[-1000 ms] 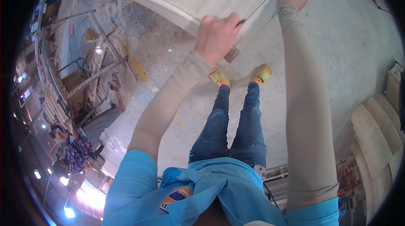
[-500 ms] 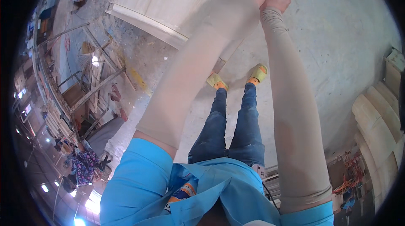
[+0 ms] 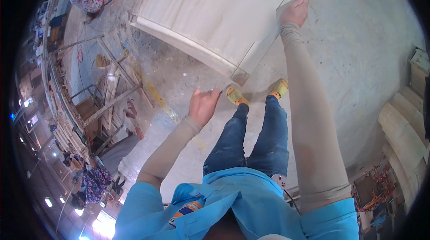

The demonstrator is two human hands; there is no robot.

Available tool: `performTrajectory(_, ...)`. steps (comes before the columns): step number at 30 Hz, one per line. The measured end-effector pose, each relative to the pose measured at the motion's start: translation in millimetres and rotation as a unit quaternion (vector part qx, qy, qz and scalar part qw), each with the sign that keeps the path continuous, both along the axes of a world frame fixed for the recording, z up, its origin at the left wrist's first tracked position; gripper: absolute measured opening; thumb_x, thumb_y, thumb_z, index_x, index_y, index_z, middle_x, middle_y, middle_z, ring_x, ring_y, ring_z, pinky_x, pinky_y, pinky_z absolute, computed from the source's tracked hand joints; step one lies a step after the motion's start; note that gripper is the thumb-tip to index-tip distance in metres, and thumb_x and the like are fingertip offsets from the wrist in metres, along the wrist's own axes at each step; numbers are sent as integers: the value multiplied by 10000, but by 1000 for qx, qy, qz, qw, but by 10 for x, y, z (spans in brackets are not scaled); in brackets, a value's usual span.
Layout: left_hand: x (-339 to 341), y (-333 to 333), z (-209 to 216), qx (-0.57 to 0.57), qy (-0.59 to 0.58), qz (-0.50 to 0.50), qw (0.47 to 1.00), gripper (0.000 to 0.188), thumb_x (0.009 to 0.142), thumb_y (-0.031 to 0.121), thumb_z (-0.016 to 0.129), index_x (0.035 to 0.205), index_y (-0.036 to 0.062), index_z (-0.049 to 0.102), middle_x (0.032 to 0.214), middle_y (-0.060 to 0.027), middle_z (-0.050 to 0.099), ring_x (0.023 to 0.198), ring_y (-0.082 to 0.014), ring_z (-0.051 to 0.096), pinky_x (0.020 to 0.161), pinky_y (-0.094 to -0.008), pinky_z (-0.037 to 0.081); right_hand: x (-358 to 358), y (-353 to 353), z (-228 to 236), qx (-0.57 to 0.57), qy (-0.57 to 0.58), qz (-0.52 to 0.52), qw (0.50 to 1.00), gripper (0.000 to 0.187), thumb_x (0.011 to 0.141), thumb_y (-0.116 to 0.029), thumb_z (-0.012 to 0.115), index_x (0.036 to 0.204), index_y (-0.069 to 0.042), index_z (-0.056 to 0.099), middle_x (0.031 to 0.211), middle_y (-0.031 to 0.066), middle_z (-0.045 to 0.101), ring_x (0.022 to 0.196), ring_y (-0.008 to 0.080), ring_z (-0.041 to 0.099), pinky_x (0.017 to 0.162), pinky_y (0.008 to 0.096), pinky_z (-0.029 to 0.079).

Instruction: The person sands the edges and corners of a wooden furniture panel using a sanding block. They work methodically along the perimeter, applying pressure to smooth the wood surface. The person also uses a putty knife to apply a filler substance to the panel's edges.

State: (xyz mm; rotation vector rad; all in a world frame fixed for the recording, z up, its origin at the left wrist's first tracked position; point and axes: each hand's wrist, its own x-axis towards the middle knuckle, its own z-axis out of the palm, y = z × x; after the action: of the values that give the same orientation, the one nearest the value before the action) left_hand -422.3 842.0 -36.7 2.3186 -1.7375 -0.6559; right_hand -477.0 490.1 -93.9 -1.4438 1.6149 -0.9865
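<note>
Here, a pale wooden panel (image 3: 210,16) slants ahead of the person, with yellow sandals (image 3: 280,88) near its closest corner. The right hand (image 3: 294,12) curls against the panel's right edge, its grip hidden from view. Left of the panel's closest corner, the left hand (image 3: 204,106) is half-curled; whether it grips anything cannot be told.

Pale streaked panel (image 3: 210,11), yellow slippers (image 3: 281,88)

The pale wooden panel (image 3: 210,11) before you runs off the top edge, the dark sliver (image 3: 220,91) in your left fingers (image 3: 214,94) is too small to identify, and your right fingers (image 3: 306,0) hide whether they grip its side.
</note>
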Motion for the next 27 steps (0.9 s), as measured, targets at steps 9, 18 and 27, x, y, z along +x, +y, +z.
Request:
performTrajectory(9,358,-2575,11,-215,19,24,976,151,908,209,594,885,70,539,665,-126,629,611,-325,609,624,-432,409,-25,-68,-181,-74,-62,30,995,499,981,-201,316,1427,22,311,1348,269,468,1238,395,465,1025,399,370)
performTrajectory(18,434,-5809,-376,-207,-109,-16,972,239,942,323,497,880,106,574,643,-115,650,629,-299,650,651,-442,442,-88,-85,-26,35,-78,46,995,543,973,-158,328,1475,8,204,1432,280,351,1315,394,377,1061,412,330)
performTrajectory(27,527,-6391,-655,-261,-145,-36,954,201,908,178,439,834,78,596,672,-160,659,635,-321,669,582,-455,487,-88,-94,122,73,-94,72,990,558,973,-153,303,1491,-8,155,1369,260,397,1249,402,423,1039,403,341)
